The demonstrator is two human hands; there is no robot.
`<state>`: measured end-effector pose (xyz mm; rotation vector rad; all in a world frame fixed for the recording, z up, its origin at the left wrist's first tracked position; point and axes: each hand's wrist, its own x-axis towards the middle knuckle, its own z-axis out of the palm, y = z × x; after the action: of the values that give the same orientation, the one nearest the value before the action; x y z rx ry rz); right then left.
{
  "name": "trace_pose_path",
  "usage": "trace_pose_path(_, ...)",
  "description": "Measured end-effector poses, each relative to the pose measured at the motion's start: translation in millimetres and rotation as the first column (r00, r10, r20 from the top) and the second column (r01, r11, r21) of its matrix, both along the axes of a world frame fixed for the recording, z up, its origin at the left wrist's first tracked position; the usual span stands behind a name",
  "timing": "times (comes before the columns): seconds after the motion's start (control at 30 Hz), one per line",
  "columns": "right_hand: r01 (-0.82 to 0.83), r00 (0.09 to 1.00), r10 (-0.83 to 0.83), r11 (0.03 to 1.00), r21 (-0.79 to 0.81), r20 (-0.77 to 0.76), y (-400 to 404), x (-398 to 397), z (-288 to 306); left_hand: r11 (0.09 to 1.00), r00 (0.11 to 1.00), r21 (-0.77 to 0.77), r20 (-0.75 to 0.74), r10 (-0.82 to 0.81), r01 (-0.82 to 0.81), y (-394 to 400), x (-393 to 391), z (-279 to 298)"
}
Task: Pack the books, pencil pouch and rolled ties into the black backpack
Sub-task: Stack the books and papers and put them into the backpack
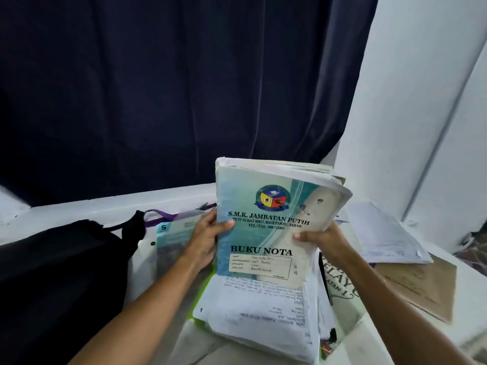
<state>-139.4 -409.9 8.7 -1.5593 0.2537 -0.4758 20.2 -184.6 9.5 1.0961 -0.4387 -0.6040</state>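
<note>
I hold a thick stack of books and loose papers (266, 233) upright above the white table, its front a teal "BUKU NOTA" notebook. My left hand (208, 233) grips the stack's left edge and my right hand (322, 239) grips its right edge. Handwritten sheets (258, 312) hang out of the bottom of the stack. The black backpack (58, 272) lies on the table to the left, a strap raised near its top. No pencil pouch or rolled ties can be made out.
Another teal book (171, 241) lies behind my left hand beside purple straps (163, 217). White papers (387, 235) and a brown envelope (421, 285) lie at the right. A dark curtain (171, 88) hangs behind the table, a white wall (411, 101) at right.
</note>
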Motion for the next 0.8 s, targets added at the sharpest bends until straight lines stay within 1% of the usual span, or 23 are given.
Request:
trace_pose_path(0.1,-0.013,1.000,0.013,1.000,0.008,0.006,-1.7,2.7,4.7,0.999,0.999,0.024,0.013,0.033,-0.033,-5.4,0.5,0.3)
trace_pose_path(0.17,0.010,1.000,-0.010,1.000,0.005,0.012,-0.7,7.1,9.6,0.996,0.997,0.045,0.022,0.072,-0.073,-9.3,3.5,2.2)
trace_pose_path(0.27,0.049,0.999,-0.050,0.998,0.049,0.014,3.1,16.7,20.9,0.988,0.994,0.120,0.059,0.091,-0.098,-14.5,12.2,19.3)
trace_pose_path(0.3,0.074,0.997,-0.076,0.991,0.110,0.015,3.4,20.6,24.8,0.981,0.993,0.168,0.079,0.087,-0.099,-14.5,16.5,31.0)
trace_pose_path(0.37,0.109,0.993,-0.119,0.949,0.297,0.015,5.9,28.3,30.8,0.950,0.980,0.289,0.187,0.068,-0.121,-7.7,29.6,55.4)
trace_pose_path(0.43,0.115,0.990,-0.140,0.890,0.441,0.025,15.2,36.7,33.5,0.878,0.931,0.386,0.330,0.154,-0.282,9.6,50.2,69.7)
trace_pose_path(0.47,0.119,0.988,-0.154,0.863,0.490,0.030,21.0,42.2,33.4,0.838,0.892,0.376,0.377,0.251,-0.395,22.1,59.7,69.1)
trace_pose_path(0.5,0.130,0.984,-0.174,0.837,0.531,0.033,26.7,48.3,32.4,0.808,0.855,0.326,0.362,0.372,-0.490,35.1,63.4,65.3)
trace_pose_path(0.53,0.141,0.979,-0.199,0.809,0.570,0.040,32.6,54.3,32.3,0.793,0.831,0.264,0.275,0.484,-0.549,45.7,62.6,57.5)
trace_pose_path(0.57,0.155,0.974,-0.224,0.781,0.605,0.041,39.2,61.0,32.7,0.791,0.821,0.217,0.154,0.550,-0.571,54.0,59.6,44.3)
trace_pose_path(0.6,0.159,0.970,-0.239,0.759,0.631,0.044,46.9,67.0,33.3,0.812,0.830,0.186,0.037,0.557,-0.554,58.6,51.2,30.8)
trace_pose_path(0.63,0.149,0.969,-0.242,0.744,0.652,0.055,56.3,72.9,33.6,0.852,0.858,0.174,-0.062,0.510,-0.494,60.8,40.2,18.1)
trace_pose_path(0.7,0.094,0.967,-0.232,0.714,0.694,0.108,75.9,82.2,33.0,0.942,0.926,0.112,-0.181,0.331,-0.315,58.8,21.0,3.8)
trace_pose_path(0.77,0.041,0.965,-0.214,0.692,0.721,0.150,95.0,89.8,29.6,0.971,0.941,-0.009,-0.249,0.228,-0.238,54.7,11.4,6.5)
trace_pose_path(0.8,0.027,0.966,-0.206,0.682,0.731,0.156,103.5,92.4,28.8,0.967,0.940,-0.077,-0.264,0.214,-0.242,53.9,13.1,8.4)
